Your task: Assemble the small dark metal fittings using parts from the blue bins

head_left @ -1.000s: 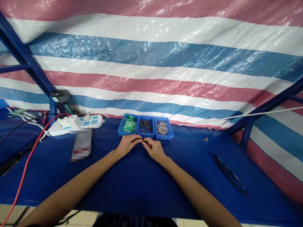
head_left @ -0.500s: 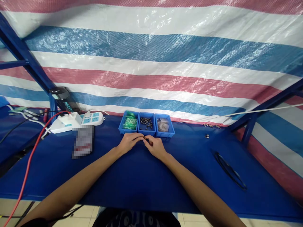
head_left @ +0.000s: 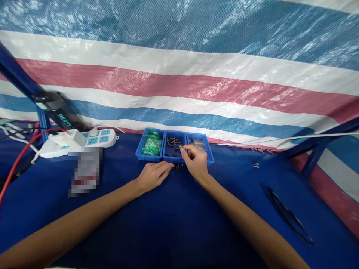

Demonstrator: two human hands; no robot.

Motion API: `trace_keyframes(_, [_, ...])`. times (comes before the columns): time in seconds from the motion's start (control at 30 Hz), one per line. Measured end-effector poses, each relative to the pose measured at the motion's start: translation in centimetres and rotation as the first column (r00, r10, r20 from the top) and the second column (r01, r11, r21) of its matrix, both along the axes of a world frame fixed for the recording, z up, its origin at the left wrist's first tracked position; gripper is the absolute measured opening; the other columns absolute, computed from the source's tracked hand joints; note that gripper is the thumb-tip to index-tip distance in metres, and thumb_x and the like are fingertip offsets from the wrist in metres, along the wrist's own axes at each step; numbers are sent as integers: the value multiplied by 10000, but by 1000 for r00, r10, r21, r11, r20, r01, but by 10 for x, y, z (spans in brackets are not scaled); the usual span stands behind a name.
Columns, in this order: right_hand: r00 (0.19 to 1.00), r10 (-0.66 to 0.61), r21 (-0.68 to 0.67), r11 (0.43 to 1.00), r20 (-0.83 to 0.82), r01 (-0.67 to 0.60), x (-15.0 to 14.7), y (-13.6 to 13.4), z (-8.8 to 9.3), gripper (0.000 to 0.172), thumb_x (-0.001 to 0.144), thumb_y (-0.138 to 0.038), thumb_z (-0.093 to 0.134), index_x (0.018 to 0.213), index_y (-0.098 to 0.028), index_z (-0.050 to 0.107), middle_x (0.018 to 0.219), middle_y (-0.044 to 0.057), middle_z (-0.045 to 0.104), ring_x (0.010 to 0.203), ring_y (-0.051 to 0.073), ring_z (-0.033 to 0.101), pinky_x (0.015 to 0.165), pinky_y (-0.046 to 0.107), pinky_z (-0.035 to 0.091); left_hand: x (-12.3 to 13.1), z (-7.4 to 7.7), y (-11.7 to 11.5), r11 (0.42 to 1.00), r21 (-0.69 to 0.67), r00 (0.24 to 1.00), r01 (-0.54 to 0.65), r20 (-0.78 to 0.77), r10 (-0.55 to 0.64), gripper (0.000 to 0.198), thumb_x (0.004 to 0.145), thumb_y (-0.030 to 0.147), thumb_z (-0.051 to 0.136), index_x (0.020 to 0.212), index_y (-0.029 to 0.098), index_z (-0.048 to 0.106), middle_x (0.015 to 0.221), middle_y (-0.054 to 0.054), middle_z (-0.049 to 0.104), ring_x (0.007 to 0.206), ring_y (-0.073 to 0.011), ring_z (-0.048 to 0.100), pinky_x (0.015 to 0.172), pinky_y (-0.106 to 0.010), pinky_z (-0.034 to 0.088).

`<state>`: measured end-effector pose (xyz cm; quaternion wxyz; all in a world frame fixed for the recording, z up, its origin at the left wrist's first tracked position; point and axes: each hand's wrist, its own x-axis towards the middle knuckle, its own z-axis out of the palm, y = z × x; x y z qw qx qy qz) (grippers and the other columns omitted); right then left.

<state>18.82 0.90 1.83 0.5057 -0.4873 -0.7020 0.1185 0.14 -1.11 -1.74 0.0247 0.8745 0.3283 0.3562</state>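
Three blue bins stand side by side; the middle bin (head_left: 174,159) contains several small dark metal fittings (head_left: 173,142). Over this bin's right side, the thumb and fingers of my right hand (head_left: 197,161) are pinched together, at a tiny shiny piece too small to name. My left hand (head_left: 155,176) rests on the table before the bins, its fingers drawn together. Its fingertips are beside a few loose dark fittings (head_left: 178,167) at the middle bin's front; whatever they hold is hidden. Green plastic packets (head_left: 153,144) fill the left bin, and clear bags (head_left: 198,143) lie in the right one, partly behind my right hand.
On the left are a white power strip (head_left: 98,137), a black bottle (head_left: 60,112), a red cable (head_left: 21,157) and a blurred packet (head_left: 86,170). Small metal pieces (head_left: 255,165) and black-framed glasses (head_left: 290,216) lie on the right. A striped sheet (head_left: 168,86) hangs behind.
My hands were together before the bins and have parted. The right has reached forward to the middle bin; the left stays low. Loose fittings now show between them. The view has tilted down.
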Motion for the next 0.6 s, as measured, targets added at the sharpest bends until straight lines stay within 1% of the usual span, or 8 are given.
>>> trace_keyframes(0.1, [995,-42,143,989,85,30,-1,-3,-12,154,847,-272,549,837,-154,647,490,-37,503,430,84,462,511,214,413,-1,1,-1,999,-36,999,-16,49,18,191,899,160,464,1036,183,595,905,-15,686,688,-85,646,621,-174,494])
trace_keyframes(0.17, [988,-34,232,973,151,-2,-2,-6,-17,125,854,-224,541,847,-153,643,538,-12,579,448,89,505,523,217,426,-1,2,0,996,-80,994,-35,103,43,178,897,163,469,1016,183,601,860,-13,680,653,-81,635,609,-171,492])
trace_keyframes(0.27, [975,-40,288,957,218,-25,-1,-8,-19,79,837,-174,562,848,-156,638,595,4,639,479,97,550,554,228,440,-1,4,1,988,-146,984,-56,161,80,162,893,166,482,995,179,607,824,-15,673,644,-85,626,620,-172,496])
trace_keyframes(0.37, [979,-6,280,958,206,-53,0,-10,-20,71,827,-156,567,857,-164,631,631,7,660,513,103,581,572,231,452,-2,5,2,979,-198,982,-57,167,91,156,890,171,491,989,181,611,819,-13,671,643,-84,621,636,-174,497])
trace_keyframes(0.47, [972,70,244,962,225,-125,-1,-17,-24,82,838,-151,538,844,-168,618,623,7,654,511,102,576,560,237,444,-2,7,1,971,-224,976,-82,178,123,154,892,188,494,983,186,618,807,-9,670,607,-79,607,605,-174,485])
trace_keyframes(0.53, [939,137,213,954,316,-211,-3,-24,-26,96,848,-153,518,849,-163,613,617,7,647,511,101,571,552,243,431,-3,9,1,966,-236,967,-104,202,153,148,891,194,497,973,189,621,813,-5,674,601,-76,604,587,-170,479])
trace_keyframes(0.6, [868,197,143,946,455,-290,-7,-32,-27,107,854,-196,509,849,-157,609,627,17,644,533,116,580,539,256,416,-3,10,1,960,-254,958,-117,225,177,140,889,193,502,960,188,623,810,-2,677,616,-78,613,582,-165,480])
